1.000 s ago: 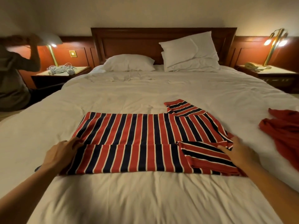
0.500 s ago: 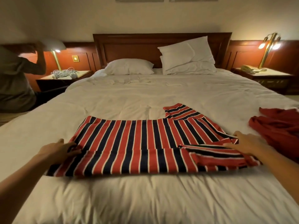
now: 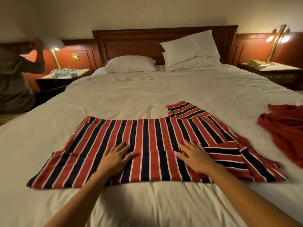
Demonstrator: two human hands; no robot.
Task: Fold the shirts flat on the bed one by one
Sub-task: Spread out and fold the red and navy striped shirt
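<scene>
Striped shirt (image 3: 152, 136) lies spread across the near half of the white bed (image 3: 147, 95), its near edge folded over, seen from the head camera. Left hand (image 3: 115, 158) and right hand (image 3: 195, 158) press flat on the fold, fingers straight and splayed, gripping nothing. Soft, light cloth likely wrinkles and shifts easily; corners and hems look the best holds. A red garment (image 3: 285, 131) lies crumpled at right.

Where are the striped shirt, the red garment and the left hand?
striped shirt (image 3: 147, 133), head view, middle of the body.
red garment (image 3: 285, 128), head view, crumpled middle.
left hand (image 3: 117, 158), head view, back of hand.
</scene>
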